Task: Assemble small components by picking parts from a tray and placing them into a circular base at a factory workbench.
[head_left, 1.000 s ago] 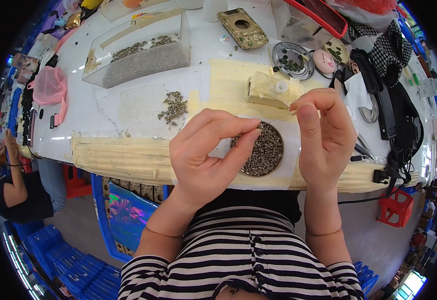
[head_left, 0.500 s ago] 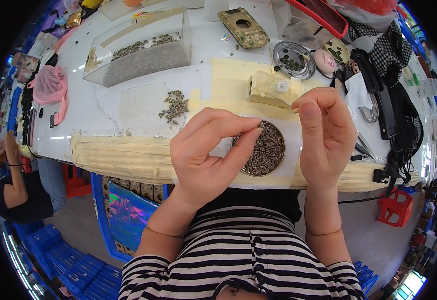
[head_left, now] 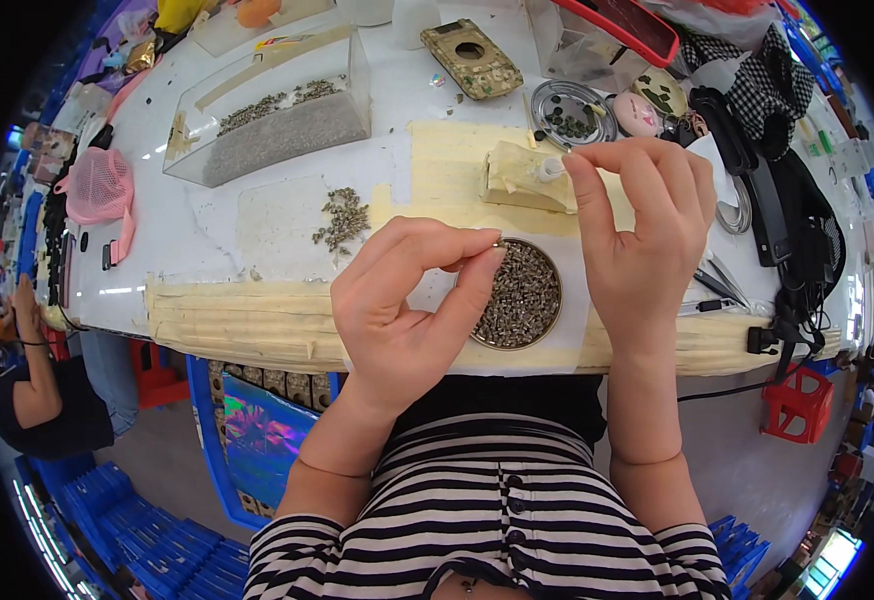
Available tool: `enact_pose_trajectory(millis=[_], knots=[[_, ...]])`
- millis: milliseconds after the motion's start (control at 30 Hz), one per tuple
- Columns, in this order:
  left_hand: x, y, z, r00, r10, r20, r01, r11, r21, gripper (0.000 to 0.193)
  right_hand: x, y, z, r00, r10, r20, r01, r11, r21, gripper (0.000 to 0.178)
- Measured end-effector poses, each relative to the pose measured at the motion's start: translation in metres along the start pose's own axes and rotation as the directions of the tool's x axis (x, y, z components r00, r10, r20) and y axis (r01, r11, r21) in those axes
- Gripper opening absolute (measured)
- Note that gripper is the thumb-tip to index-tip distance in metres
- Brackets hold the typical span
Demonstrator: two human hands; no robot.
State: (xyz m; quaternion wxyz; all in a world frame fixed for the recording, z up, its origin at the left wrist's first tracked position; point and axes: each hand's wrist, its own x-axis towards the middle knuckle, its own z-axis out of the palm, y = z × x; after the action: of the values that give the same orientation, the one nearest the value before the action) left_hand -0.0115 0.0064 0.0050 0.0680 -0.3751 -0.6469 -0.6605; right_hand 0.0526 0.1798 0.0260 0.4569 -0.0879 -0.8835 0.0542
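Observation:
My left hand pinches a tiny grey-brown piece between thumb and forefinger. Beneath its fingertips stands a round dish full of small metallic-looking pieces. My right hand is closed in a pinch beside a small white cup-like holder, which sits on a block wrapped in cream tape. What the right fingertips hold is too thin to make out. The dish rests on a white sheet near the table's front edge.
A clear box of grey granules stands back left, with a loose pile of pieces nearer. A camouflage toy tank hull, a round dish of dark green bits and a red-edged phone lie behind. Tweezers lie at right.
My right hand has moved away from me and left, up to the white holder. My left hand has shifted slightly left, still pinching. The view has shifted a little.

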Motion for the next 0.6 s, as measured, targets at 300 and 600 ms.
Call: enact_pose_trajectory(millis=[300, 600], knots=[[0.000, -0.001, -0.004, 0.999, 0.040, 0.023, -0.039, 0.998, -0.055, 0.023, -0.009, -0.028, -0.024, 0.928, 0.148, 0.341, -0.337, 0.723, 0.604, 0.009], [0.000, -0.001, -0.001, 0.979, 0.203, 0.015, -0.203, 0.971, 0.129, 0.027, -0.023, -0.030, -0.016, 0.876, 0.228, 0.425, -0.479, 0.510, 0.714, 0.007]])
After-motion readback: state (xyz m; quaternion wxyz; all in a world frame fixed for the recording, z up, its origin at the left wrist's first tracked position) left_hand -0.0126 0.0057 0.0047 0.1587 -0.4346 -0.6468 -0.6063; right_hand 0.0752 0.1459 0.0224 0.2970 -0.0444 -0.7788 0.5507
